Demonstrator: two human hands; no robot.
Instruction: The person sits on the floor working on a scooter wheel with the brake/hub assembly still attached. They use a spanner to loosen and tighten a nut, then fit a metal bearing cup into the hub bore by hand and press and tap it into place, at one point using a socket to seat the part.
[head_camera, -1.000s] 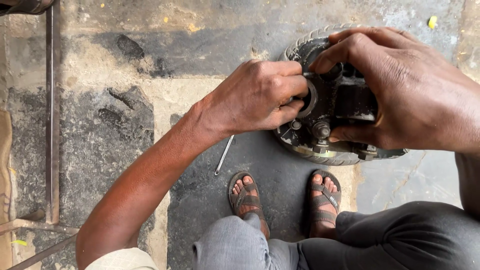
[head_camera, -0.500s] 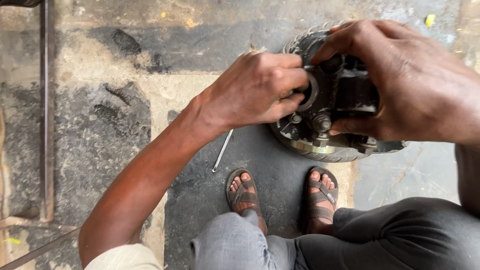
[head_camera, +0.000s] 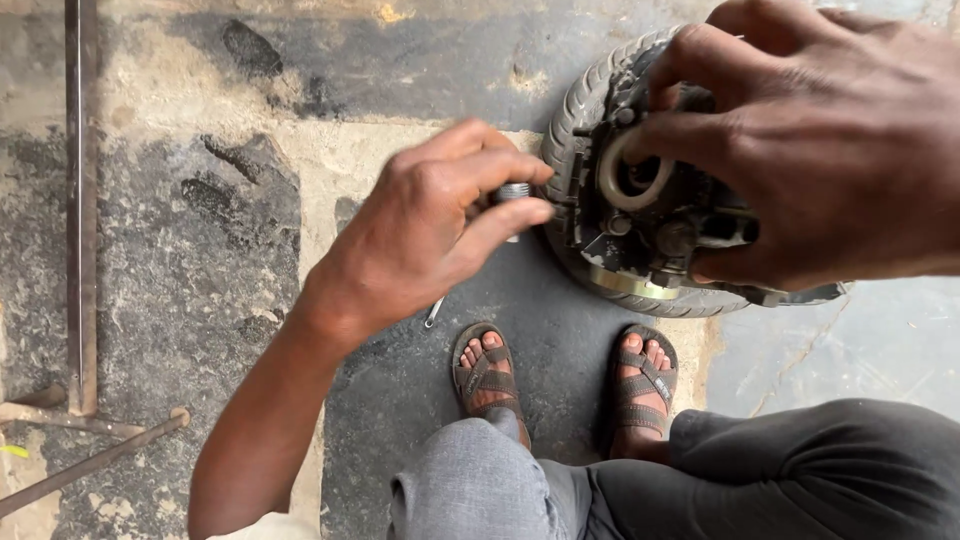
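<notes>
My right hand (head_camera: 820, 140) grips a greasy black wheel assembly (head_camera: 650, 230) with a ribbed tyre rim and a pale ring at its hub, holding it above the stained floor. My left hand (head_camera: 430, 230) sits just left of the assembly, thumb and fingers pinched on a small silver threaded sleeve (head_camera: 513, 192) a short way clear of the hub. My two feet in sandals (head_camera: 560, 375) show below, with grey trouser knees at the bottom edge.
A thin metal tool (head_camera: 433, 312) lies on the dark oily concrete under my left wrist. A rusty metal bar (head_camera: 80, 200) runs down the left side, with rods (head_camera: 90, 455) crossing at the lower left.
My left hand has pulled away from the hub to the left, now pinching the small silver sleeve. The view has closed in and the pale ring on the hub is uncovered.
</notes>
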